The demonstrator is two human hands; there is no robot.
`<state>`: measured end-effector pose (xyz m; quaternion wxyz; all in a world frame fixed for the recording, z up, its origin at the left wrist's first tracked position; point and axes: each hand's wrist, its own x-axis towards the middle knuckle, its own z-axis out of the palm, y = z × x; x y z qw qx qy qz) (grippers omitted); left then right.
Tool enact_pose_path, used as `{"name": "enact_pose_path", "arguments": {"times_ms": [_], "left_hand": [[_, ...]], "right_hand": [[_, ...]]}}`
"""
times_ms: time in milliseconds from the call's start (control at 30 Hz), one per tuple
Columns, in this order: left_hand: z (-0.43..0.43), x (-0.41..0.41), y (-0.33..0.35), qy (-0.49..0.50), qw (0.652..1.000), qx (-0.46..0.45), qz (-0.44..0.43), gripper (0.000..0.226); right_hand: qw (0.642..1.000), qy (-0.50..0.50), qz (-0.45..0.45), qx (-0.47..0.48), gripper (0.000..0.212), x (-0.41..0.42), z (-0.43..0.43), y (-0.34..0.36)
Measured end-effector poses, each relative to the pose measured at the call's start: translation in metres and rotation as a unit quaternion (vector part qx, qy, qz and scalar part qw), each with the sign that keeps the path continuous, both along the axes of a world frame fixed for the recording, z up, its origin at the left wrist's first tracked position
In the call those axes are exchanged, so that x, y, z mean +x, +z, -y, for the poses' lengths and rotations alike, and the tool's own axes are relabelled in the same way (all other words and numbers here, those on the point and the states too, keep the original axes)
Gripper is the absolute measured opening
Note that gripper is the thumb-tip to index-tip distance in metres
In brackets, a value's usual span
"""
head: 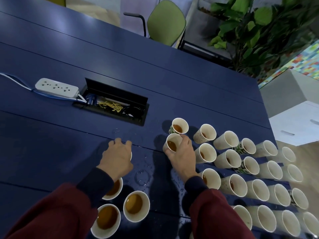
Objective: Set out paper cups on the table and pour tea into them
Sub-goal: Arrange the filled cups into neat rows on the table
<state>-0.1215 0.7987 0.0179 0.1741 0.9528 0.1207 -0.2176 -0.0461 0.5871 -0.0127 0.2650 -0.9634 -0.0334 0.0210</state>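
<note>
— Where's the cup [174, 144]?
— On the desk [69, 144], at the left end of the cup rows [227, 158]; fingers of my right hand [183, 156] grasp it, tea inside.
— Left hand [117, 158]?
— Curled over a second cup [131, 155]; grip unclear.

Setting: office meeting room. Evidence: long blue table [155, 80] with built-in cable box [114, 104], power strip [57, 87], green chair [166, 21], potted plant [259, 31], white cabinet [293, 121].

The right hand [181, 157] grips a tea-filled paper cup [173, 144] on the wet blue tabletop [51, 144]; rows of cups [229, 159] stand to its right. The left hand [117, 157] curls over a second cup [131, 156], mostly hidden. Three filled cups [136, 206] sit by its wrist.
</note>
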Motion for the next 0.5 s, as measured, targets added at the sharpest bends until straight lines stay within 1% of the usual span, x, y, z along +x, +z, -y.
{"name": "enact_pose_path", "arguments": {"times_ms": [100, 200, 300, 400, 433, 500], "left_hand": [[-0.001, -0.003, 0.000, 0.014, 1.000, 0.003, 0.004, 0.050], [-0.002, -0.005, 0.001, 0.011, 1.000, 0.005, 0.015, 0.052], [-0.002, -0.007, 0.004, 0.010, 1.000, 0.007, 0.020, 0.053], [-0.002, -0.006, 0.012, 0.016, 0.999, -0.002, 0.047, 0.052], [-0.002, -0.005, 0.015, 0.020, 0.998, -0.013, 0.062, 0.053], [0.000, -0.002, 0.024, 0.026, 0.994, -0.035, 0.096, 0.055]], "right_hand": [[1.000, -0.011, 0.006, -0.008, 0.056, 0.001, -0.002, 0.001], [1.000, -0.011, 0.011, -0.015, 0.058, 0.001, -0.001, 0.001], [1.000, -0.005, 0.012, -0.024, 0.069, -0.001, 0.000, 0.004], [0.996, -0.008, 0.063, -0.062, 0.087, -0.009, -0.004, 0.012], [0.994, -0.002, 0.090, -0.059, 0.089, -0.013, -0.006, 0.015], [0.992, 0.044, 0.119, -0.010, 0.086, -0.023, -0.011, 0.024]]}}
